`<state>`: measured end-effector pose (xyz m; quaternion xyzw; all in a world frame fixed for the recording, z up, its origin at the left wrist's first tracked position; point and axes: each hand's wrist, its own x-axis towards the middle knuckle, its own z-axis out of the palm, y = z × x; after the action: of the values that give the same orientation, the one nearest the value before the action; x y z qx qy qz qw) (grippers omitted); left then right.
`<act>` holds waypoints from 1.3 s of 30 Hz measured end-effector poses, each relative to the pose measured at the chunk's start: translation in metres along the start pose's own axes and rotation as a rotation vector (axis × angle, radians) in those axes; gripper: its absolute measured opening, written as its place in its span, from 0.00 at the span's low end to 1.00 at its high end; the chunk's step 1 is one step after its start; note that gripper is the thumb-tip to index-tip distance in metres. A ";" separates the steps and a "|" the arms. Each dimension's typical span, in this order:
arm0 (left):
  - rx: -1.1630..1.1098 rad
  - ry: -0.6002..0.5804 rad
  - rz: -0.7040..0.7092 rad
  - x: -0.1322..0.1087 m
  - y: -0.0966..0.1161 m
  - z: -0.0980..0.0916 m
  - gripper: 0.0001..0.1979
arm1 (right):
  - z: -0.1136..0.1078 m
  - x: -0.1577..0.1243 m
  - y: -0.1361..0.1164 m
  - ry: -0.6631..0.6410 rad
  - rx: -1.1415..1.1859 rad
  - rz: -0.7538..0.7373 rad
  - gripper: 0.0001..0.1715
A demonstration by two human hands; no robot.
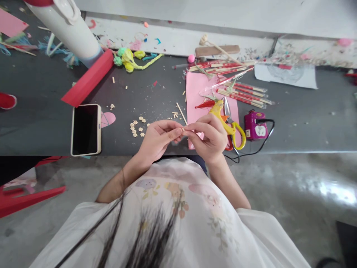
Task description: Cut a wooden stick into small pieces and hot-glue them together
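My left hand [157, 139] and my right hand [209, 137] meet fingertip to fingertip over the near edge of the dark table [306, 123]. Together they pinch a tiny pale wooden piece [183, 129] between thumbs and forefingers. Both hands have curled fingers. Several small cut wooden bits [138, 126] lie scattered just left of my left hand. A thin wooden stick [181, 113] lies beyond my fingers. Yellow-handled scissors [230, 124] rest on a pink paper sheet [195, 93] right beside my right hand.
A phone [85, 129] lies face up at the left near the edge. A purple glue gun [255, 128] with a black cord sits right of the scissors. Wrapped chopsticks [242, 93], a red folded card [87, 78], a white flask [65, 28] and yarn scraps [134, 59] sit farther back.
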<state>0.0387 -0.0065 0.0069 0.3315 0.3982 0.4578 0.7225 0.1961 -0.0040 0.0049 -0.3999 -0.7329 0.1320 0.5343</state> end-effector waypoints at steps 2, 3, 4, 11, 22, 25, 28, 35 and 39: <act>-0.002 -0.042 -0.030 0.000 0.000 -0.001 0.13 | -0.001 0.000 0.001 -0.020 0.003 -0.020 0.05; -0.003 -0.056 -0.048 0.000 0.000 -0.001 0.12 | -0.001 0.000 0.001 -0.030 0.001 -0.034 0.06; -0.008 -0.066 -0.065 -0.001 0.000 -0.002 0.12 | -0.002 0.000 0.001 -0.038 -0.002 -0.047 0.06; -0.097 -0.099 -0.144 -0.002 0.002 -0.001 0.13 | -0.003 0.002 0.000 -0.047 0.014 -0.041 0.08; -0.053 -0.123 -0.120 0.000 0.002 -0.006 0.11 | -0.004 0.000 -0.001 -0.095 -0.015 -0.058 0.09; -0.086 -0.101 -0.127 0.000 0.002 -0.007 0.11 | -0.003 -0.002 0.000 -0.098 -0.033 -0.052 0.08; -0.106 -0.100 -0.114 0.001 0.001 -0.009 0.11 | -0.002 -0.003 0.000 -0.107 -0.038 -0.034 0.07; 0.032 -0.059 0.031 0.000 -0.004 -0.014 0.08 | -0.001 -0.004 0.000 -0.108 0.016 -0.037 0.09; 0.291 -0.022 0.246 -0.003 0.000 -0.015 0.06 | 0.001 -0.005 0.000 -0.085 0.039 0.018 0.09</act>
<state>0.0247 -0.0078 0.0003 0.4838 0.4087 0.4767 0.6096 0.1955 -0.0077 0.0013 -0.3899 -0.7485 0.1680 0.5094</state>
